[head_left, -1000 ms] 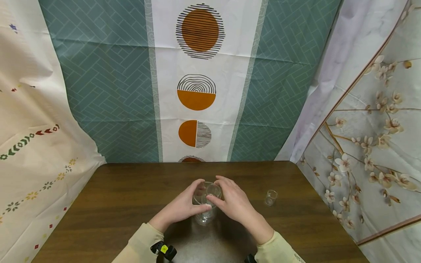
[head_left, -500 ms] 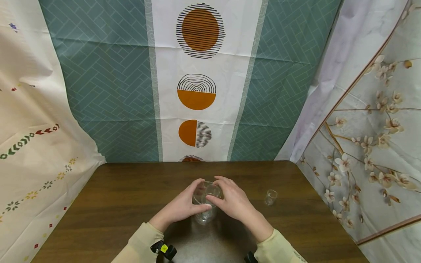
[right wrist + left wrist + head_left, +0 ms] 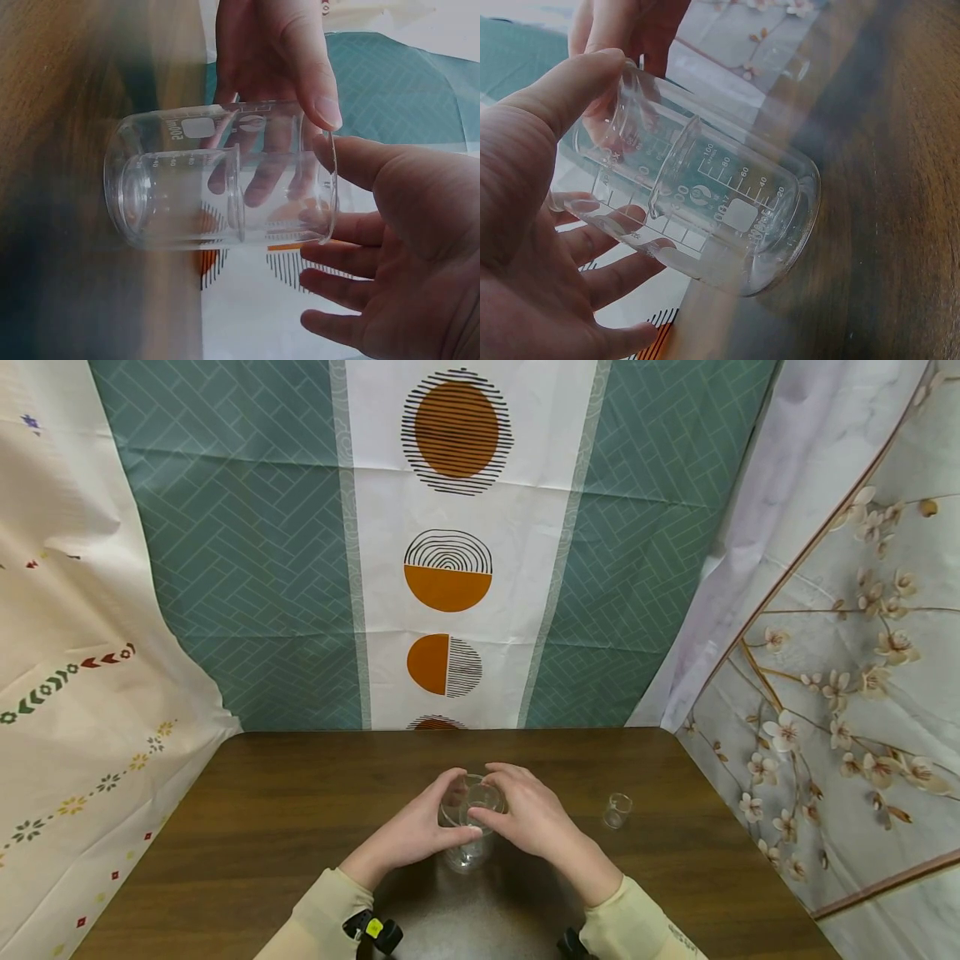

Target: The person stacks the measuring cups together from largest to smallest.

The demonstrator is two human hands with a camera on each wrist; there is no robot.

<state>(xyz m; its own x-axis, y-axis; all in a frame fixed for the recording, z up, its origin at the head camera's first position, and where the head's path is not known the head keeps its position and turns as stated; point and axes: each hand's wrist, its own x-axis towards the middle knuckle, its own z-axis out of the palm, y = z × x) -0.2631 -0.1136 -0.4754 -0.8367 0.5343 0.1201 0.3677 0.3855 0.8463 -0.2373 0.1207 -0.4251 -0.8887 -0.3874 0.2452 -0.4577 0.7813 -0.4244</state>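
A large clear glass beaker (image 3: 467,857), printed with white graduations, stands upright near the middle of the table. Inside it sits a smaller glass beaker (image 3: 739,180), its rim well below the larger one's. My left hand (image 3: 417,828) grips the large beaker from the left, thumb (image 3: 324,109) at the rim and fingers spread along the far side of the wall. From the right, my right hand (image 3: 528,810) holds the same beaker at its rim, with thumb and index finger against the glass and the other fingers (image 3: 337,289) extended free.
A tiny glass beaker (image 3: 617,810) stands apart on the brown wooden table (image 3: 300,802), to the right of the hands. Patterned cloth (image 3: 258,568) hangs behind the table's back edge, with a floral curtain (image 3: 847,710) on the right.
My right hand has shifted very slightly left at the rim. The left hand and the beakers stay where they were.
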